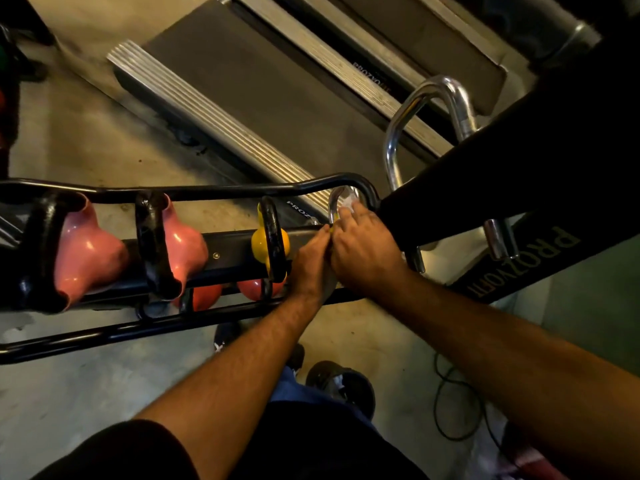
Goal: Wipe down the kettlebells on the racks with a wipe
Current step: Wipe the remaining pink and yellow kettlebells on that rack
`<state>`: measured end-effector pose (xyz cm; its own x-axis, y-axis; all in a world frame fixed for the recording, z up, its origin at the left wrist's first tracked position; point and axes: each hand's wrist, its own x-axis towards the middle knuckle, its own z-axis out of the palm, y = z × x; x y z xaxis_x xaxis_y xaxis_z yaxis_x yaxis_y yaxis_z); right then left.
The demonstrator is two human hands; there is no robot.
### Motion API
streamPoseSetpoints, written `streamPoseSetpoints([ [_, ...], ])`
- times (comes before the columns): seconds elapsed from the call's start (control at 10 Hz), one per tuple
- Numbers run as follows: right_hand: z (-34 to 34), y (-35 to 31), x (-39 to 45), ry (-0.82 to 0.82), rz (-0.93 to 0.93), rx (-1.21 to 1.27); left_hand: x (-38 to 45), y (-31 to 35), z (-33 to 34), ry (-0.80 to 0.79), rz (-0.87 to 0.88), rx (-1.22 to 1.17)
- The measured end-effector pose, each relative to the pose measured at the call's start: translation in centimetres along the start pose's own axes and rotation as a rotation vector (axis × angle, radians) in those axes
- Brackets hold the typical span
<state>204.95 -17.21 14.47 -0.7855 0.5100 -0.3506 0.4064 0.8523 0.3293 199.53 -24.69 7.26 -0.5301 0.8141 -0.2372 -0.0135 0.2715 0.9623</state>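
Observation:
A black tube rack (194, 192) holds two pink kettlebells (86, 254) (181, 247) and a yellow kettlebell (266, 242) with black handles. At the rack's right end stands a kettlebell with a shiny chrome handle (335, 202); both hands hide its body. My right hand (363, 251) presses a white wipe (348, 207) against that chrome handle. My left hand (311, 261) grips the same kettlebell from the left side. Two orange kettlebells (207, 296) (254, 289) sit on a lower shelf.
Treadmill decks (263, 98) lie on the floor behind the rack. A black machine upright (519, 188) with a chrome handrail (433, 98) stands close on the right. A black cable (453, 403) lies on the concrete floor by my shoes (343, 386).

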Motion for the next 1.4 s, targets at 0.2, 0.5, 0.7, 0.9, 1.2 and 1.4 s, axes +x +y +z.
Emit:
streamPoseSetpoints([
  [0.2, -1.2, 1.2, 3.0, -0.11, 0.019, -0.062, 0.6, 0.0, -0.1, 0.023, -0.041, -0.076],
  [0.5, 0.1, 1.0, -0.4, 0.057, 0.053, 0.154, 1.0, -0.8, 0.9, 0.135, -0.001, -0.132],
  [0.7, 3.2, 2.4, -2.6, 0.349, -0.17, 0.228, 0.8, -1.1, 0.7, 0.045, 0.071, -0.066],
  [0.9, 0.6, 1.5, 0.1, 0.156, 0.049, 0.266, 1.0, -0.9, 0.6, 0.071, 0.096, -0.045],
  [1.2, 4.8, 2.8, -4.5, 0.516, -0.324, 0.31, 0.8, -1.2, 0.5, 0.065, 0.073, -0.026],
  [1.4, 4.2, 2.1, -3.0, 0.566, -0.188, 0.34, 0.9, -1.5, 0.4, 0.051, -0.023, -0.045],
])
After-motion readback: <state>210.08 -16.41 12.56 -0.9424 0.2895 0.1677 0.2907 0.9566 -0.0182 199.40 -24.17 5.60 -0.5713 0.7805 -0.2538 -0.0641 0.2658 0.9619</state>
